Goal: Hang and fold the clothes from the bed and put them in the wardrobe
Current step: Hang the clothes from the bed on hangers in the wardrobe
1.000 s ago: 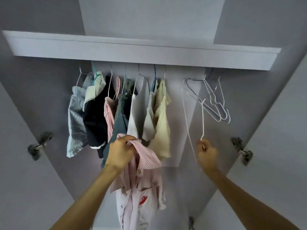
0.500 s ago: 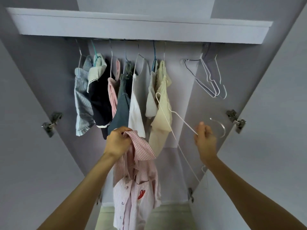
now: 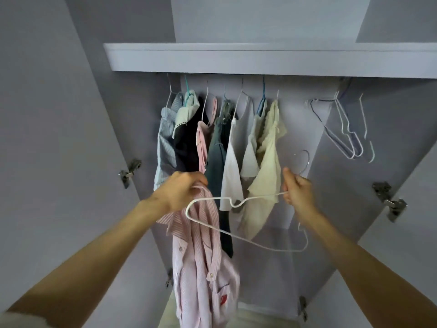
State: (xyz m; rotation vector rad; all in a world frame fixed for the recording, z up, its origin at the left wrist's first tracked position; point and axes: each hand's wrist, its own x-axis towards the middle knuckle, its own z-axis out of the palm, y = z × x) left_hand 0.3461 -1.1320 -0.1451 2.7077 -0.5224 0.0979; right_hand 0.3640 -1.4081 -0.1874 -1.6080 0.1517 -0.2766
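My left hand (image 3: 181, 189) grips the collar of a pink-and-white striped shirt (image 3: 201, 263), which hangs down in front of the open wardrobe. My right hand (image 3: 298, 191) holds a white wire hanger (image 3: 246, 237) by its neck, the hook (image 3: 305, 159) curving up above my fingers. The hanger's left shoulder end lies over the shirt just below my left hand. Behind both hands, several garments (image 3: 220, 147) hang on the wardrobe rail.
A shelf (image 3: 260, 61) spans the wardrobe above the rail. A few bare wire hangers (image 3: 345, 133) hang at the rail's right end. Both doors stand open, with metal hinges at left (image 3: 128, 172) and right (image 3: 390, 201). A pale floor strip (image 3: 260, 319) shows below.
My right hand took a white hanger off the rail, lowered it and swung it leftward until its end reached the shirt. My left hand kept hold of the shirt collar.
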